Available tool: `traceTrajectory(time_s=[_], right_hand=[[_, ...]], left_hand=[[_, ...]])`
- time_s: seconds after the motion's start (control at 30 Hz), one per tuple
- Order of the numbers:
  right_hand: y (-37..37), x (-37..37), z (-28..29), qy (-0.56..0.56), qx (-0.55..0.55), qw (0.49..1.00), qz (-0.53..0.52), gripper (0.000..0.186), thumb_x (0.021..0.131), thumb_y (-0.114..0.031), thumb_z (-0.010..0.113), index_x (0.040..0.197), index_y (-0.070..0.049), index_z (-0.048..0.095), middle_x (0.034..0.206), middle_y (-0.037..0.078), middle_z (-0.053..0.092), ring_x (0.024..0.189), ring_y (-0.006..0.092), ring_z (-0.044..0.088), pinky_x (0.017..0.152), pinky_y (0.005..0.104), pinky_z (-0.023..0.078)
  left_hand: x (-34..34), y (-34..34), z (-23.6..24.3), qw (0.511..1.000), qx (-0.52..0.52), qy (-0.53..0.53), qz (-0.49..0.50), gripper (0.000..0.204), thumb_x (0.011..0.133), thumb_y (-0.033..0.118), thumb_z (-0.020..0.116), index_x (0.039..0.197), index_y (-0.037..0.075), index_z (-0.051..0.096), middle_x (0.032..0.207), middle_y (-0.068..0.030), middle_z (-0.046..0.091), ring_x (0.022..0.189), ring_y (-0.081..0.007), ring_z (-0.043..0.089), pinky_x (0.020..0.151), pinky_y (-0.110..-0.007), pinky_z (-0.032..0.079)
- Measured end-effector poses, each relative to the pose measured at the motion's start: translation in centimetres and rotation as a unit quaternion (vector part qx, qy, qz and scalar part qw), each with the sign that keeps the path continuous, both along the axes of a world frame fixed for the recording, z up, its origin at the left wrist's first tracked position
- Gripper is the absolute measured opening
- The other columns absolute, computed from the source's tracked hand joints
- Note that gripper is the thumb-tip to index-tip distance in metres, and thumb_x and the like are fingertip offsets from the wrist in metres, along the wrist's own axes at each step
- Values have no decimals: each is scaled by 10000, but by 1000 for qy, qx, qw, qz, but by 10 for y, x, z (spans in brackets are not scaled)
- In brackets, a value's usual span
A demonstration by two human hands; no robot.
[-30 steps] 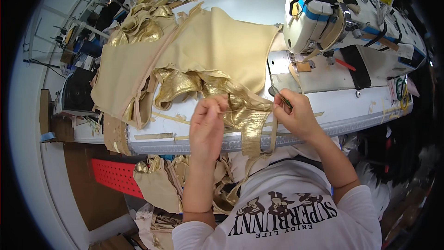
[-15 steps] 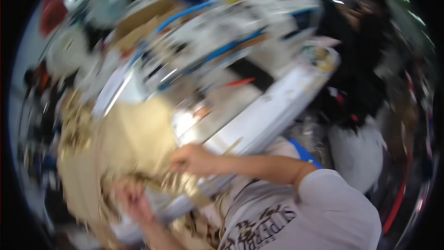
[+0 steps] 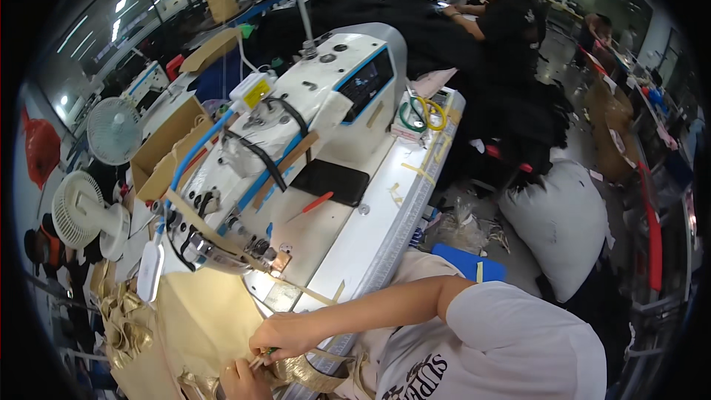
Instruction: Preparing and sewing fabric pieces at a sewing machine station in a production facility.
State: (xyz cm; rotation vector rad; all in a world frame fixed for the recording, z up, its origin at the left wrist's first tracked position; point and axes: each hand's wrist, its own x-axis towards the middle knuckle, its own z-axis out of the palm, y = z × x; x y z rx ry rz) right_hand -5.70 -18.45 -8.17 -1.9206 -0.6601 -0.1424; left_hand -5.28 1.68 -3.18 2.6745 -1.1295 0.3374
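- Okay, right hand (image 3: 285, 335) first: closed around a small tool (image 3: 271, 352), bits of green and metal poking out, probably snips, mostly hidden by the fingers.
- Left hand (image 3: 241, 381) tucked in just beside, at the near left of the right one, fingers curled close to the tool's tip. Partly cut off at the bottom, so can't tell about any thread or edge in there.
- Gold fabric (image 3: 305, 376) just below and to the right of the right hand; beige panel (image 3: 211, 307) spread beyond and to its left.
- Sewing machine (image 3: 315, 89) on the desk (image 3: 370, 241), well beyond the right hand.
- Current step, at a guess: close-up trimming or thread tidying on the garment.
- Next move seems to call for a steady left hand and a careful nip with the right, without catching any fabric.
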Motion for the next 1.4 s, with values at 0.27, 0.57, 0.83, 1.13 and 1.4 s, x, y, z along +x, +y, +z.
traceTrajectory(time_s=[0.27, 0.57, 0.83, 1.13, 1.4], right_hand=[[-4, 0, -5, 18, 69, 994, 81, 118, 883, -138, 674, 868, -31, 626, 771, 151, 598, 666, 324, 585, 613, 388, 478], [-20, -2, 27, 109, -17, 994, 13, 147, 887, -138, 690, 854, -5, 637, 693, 96, 578, 598, 191, 536, 564, 308, 432], [-16, -12, 16, -156, -61, 981, -97, 142, 781, -115, 752, 840, -54, 638, 746, 50, 562, 569, 200, 550, 520, 294, 435], [1, -43, 17, -272, -168, 936, -150, 185, 687, -103, 706, 853, -70, 629, 765, 29, 575, 564, 171, 561, 481, 298, 407], [15, -17, 21, -275, -172, 926, -196, 197, 633, -69, 694, 806, -94, 605, 717, 6, 557, 581, 190, 566, 504, 318, 408]], left_hand=[[40, 31, -16, 980, -176, 9, -87, 219, 716, 47, 705, 609, 75, 515, 591, -97, 524, 527, -277, 503, 471, -396, 393], [56, 89, 0, 974, -204, -47, 87, 250, 721, 67, 738, 605, 79, 517, 596, -73, 516, 540, -238, 508, 502, -363, 377], [-37, 17, 5, 966, -244, 86, 12, 95, 782, 70, 738, 856, 66, 677, 950, -73, 634, 862, -267, 593, 698, -343, 458], [-5, 23, -10, 986, -155, 19, 62, 308, 829, 67, 677, 1135, 90, 656, 1165, -36, 608, 883, -219, 586, 778, -368, 423], [32, 38, 16, 998, -45, -48, -6, 154, 743, 125, 753, 883, 162, 703, 834, 51, 636, 840, -162, 566, 767, -340, 348]])
